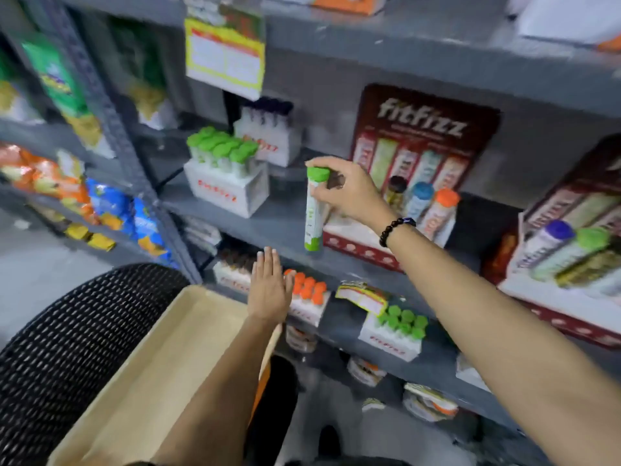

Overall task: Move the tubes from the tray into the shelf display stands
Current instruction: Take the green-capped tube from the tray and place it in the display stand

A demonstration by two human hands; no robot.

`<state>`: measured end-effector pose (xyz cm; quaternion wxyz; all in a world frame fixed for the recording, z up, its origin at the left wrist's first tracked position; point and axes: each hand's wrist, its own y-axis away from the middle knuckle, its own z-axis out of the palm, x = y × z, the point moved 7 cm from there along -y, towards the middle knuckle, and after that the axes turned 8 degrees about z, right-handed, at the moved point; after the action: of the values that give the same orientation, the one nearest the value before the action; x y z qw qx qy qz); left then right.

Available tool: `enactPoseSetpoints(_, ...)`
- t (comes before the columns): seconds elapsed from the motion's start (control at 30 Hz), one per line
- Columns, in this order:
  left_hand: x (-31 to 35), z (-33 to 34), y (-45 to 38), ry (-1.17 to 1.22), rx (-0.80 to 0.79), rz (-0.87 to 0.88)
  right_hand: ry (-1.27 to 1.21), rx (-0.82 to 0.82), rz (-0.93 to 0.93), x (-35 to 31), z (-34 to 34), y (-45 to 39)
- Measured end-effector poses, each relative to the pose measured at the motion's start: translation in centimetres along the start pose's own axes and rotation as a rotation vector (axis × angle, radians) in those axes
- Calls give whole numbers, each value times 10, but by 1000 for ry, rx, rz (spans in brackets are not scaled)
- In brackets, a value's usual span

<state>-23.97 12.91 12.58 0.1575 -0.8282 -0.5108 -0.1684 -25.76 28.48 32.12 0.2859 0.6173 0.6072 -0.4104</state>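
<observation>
We hold one green-capped tube [313, 210] upright in our right hand [349, 193], the grip pinched around it just below the cap, hanging above the grey shelf [279, 227] between the white stand of green-capped tubes [225, 183] on the left and the dark red display stand [403, 196] on the right. Our left hand [270, 290] is flat and empty, its grip wide, fingers spread near the far end of the cardboard tray [161, 371] and just beside the orange-capped tubes [307, 287] one shelf lower. The likeliest slip, we judge, is the tube dropping: we grasp it only near the top, so its long body can swing and knock a stand's edge as we lower it. The white stand also looks nearly full, so forcing a tube in could tip its neighbours. The open left hand could brush the orange caps. By count: one tube in hand; in the red stand three tubes show, capped dark, blue and orange; the white stand holds roughly eight green caps, though blur keeps us from an exact number; no tubes show in the visible part of the tray.
</observation>
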Motion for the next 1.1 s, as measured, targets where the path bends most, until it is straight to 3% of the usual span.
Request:
enactPoseSetpoints(0.17,53,12,-50,-76,-87,149,68,83,30,20,-64,-1)
enactPoseSetpoints(0.33,60,32,-66,-245,-138,171,154,141,15,19,-91,-1)
enactPoseSetpoints(0.67,59,31,-65,-260,-217,156,396,-138,155,-4,-89,-3)
enactPoseSetpoints(1.1,57,30,-63,-255,-257,167,610,-46,272,-4,-97,-3)
